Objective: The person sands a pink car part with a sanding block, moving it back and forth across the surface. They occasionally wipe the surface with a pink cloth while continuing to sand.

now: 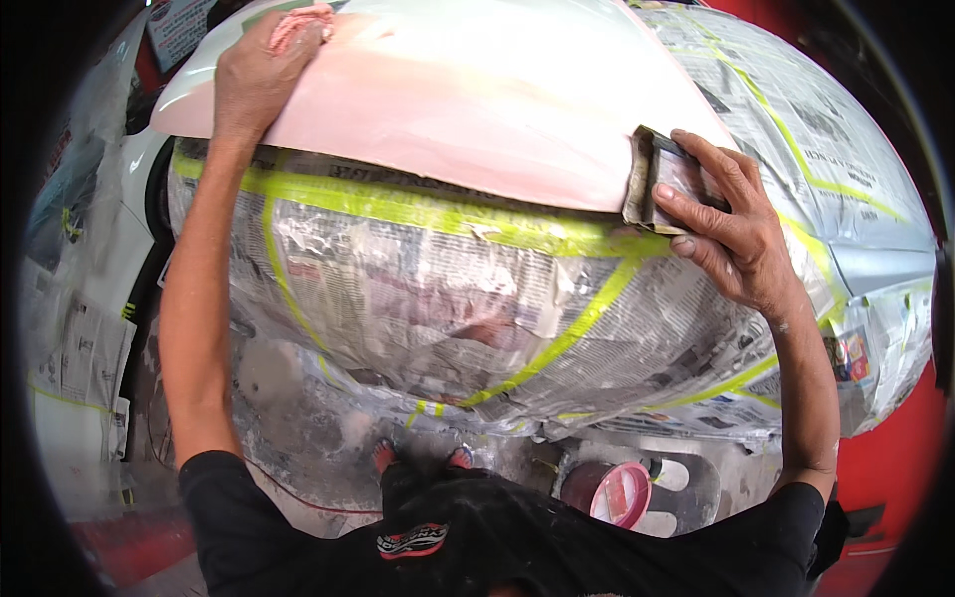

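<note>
A smooth, pale pink and white car body panel (pixel 468 109) curves across the top of the view, with its front edge running left to right. My left hand (pixel 261 82) is closed around a crumpled pink cloth (pixel 301 27) on the panel's far left part. At the panel's right front corner, my right hand (pixel 731 214) grips a sanding block (pixel 686 179) wrapped in dark, worn sandpaper. The block rests at the panel's edge, and its underside is hidden.
Newspaper masking (pixel 398 279) held by yellow-green tape (pixel 557 353) covers the bodywork below and right of the panel. A pink bucket (pixel 642 493) stands on the grey, stained floor (pixel 308 428). Red bodywork (pixel 890 468) lies at the right, and a thin hose (pixel 313 505) crosses the floor.
</note>
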The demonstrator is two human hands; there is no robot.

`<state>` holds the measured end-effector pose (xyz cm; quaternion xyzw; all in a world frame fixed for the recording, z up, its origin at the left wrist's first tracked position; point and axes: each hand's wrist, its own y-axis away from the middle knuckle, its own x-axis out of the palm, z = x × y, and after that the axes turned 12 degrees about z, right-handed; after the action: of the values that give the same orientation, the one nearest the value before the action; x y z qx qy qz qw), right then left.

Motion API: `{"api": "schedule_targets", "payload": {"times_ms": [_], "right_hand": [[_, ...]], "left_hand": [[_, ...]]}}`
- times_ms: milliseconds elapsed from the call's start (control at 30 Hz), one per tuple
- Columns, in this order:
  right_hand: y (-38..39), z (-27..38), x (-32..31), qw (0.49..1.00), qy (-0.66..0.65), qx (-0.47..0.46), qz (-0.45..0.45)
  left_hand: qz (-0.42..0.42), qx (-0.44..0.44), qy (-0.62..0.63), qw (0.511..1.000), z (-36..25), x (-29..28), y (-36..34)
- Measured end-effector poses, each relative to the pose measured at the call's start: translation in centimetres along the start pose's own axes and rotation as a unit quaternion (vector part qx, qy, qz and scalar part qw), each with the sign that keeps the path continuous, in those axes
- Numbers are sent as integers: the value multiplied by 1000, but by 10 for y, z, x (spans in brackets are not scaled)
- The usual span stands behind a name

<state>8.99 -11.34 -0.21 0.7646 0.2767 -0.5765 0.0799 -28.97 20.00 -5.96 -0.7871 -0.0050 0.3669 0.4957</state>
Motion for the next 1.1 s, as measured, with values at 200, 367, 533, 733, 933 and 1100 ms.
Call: {"api": "schedule_targets", "payload": {"times_ms": [200,367,533,733,933,1100], "right_hand": [[-171,22,22,995,-9,-88,-44],[-141,28,12,998,-4,-67,23],[-9,9,1,1000,-6,22,1],[-199,46,25,994,28,-102,-34],[-220,55,32,988,57,-131,-59],[-48,31,10,999,30,-27,3]], "left_hand": [[-17,-14,94,995,-24,5,-7],[-18,39,-7,999,31,-5,-7],[-65,148,-228,960,99,-20,-5],[-109,137,-200,964,88,-7,-2],[-62,-14,47,997,75,-16,5],[-74,106,-204,970,93,-22,-1]]}}
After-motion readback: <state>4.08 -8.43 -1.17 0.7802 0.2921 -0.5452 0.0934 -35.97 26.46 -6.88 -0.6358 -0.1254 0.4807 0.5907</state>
